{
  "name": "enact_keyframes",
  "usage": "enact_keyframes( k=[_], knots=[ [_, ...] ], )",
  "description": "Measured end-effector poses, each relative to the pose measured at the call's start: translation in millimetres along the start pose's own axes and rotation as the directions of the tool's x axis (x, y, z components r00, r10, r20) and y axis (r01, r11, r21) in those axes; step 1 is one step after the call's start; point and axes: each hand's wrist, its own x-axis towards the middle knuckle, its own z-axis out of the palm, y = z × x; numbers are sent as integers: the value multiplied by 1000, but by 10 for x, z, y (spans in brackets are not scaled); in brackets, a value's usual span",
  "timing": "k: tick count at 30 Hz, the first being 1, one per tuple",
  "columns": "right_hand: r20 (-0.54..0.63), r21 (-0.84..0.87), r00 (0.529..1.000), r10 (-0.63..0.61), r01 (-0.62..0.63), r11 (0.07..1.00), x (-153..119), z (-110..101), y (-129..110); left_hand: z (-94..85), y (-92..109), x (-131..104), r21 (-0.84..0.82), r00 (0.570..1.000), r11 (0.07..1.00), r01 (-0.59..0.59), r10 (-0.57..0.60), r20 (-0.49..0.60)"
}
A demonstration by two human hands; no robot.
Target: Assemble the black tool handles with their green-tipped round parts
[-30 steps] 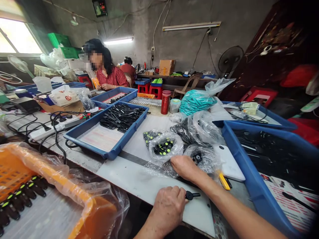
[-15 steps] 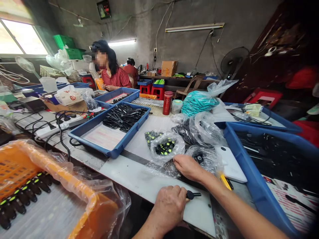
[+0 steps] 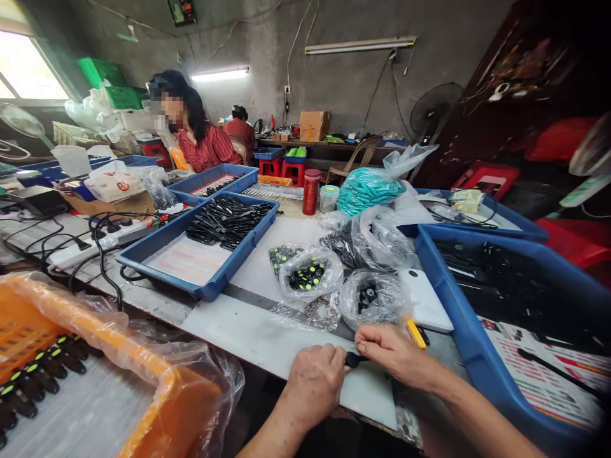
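My left hand [image 3: 317, 381] is closed round a small black part [image 3: 354, 359] with a rounded head, over the front edge of the white board [image 3: 248, 337]. Close beside it on the right, my right hand [image 3: 394, 353] has its fingers pinched together at the black part's free end; anything between the fingertips is too small to make out. Behind the hands lie an open plastic bag of black pieces with yellow-green dots [image 3: 308, 275], a bag of small metal parts [image 3: 322, 312] and a bag holding round black parts [image 3: 367, 298].
A blue tray of black pieces [image 3: 205, 289] stands left, another blue tray [image 3: 470, 343] right. An orange basket [image 3: 157, 381] fills the lower left. A yellow-handled tool [image 3: 415, 333] lies by my right hand. Across the table sits a person in a red shirt [image 3: 210, 145].
My right hand has moved from the bag of small metal parts to the black part at my left hand. The camera view has shifted slightly to the right.
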Motion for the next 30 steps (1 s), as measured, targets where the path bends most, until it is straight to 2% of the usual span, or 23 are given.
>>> enact_keyframes(
  k=[4,8,14,19,30],
  knots=[
    [-3,103,999,52,-51,993,-67,65,75,-10,8,14,6,1000,1000,-11,11,1],
    [-1,124,998,62,-62,990,-51,62,81,-12,6,24,16,1000,1000,-10,10,7],
    [-8,-74,1000,10,-10,997,-53,70,47,-6,2,25,42,1000,999,-21,21,7],
    [-1,-266,999,-47,45,963,-62,83,10,-15,10,28,49,999,998,-34,34,15],
    [37,-353,997,-73,81,932,-72,59,-38,-35,19,33,51,999,998,-29,27,45]
  ],
)
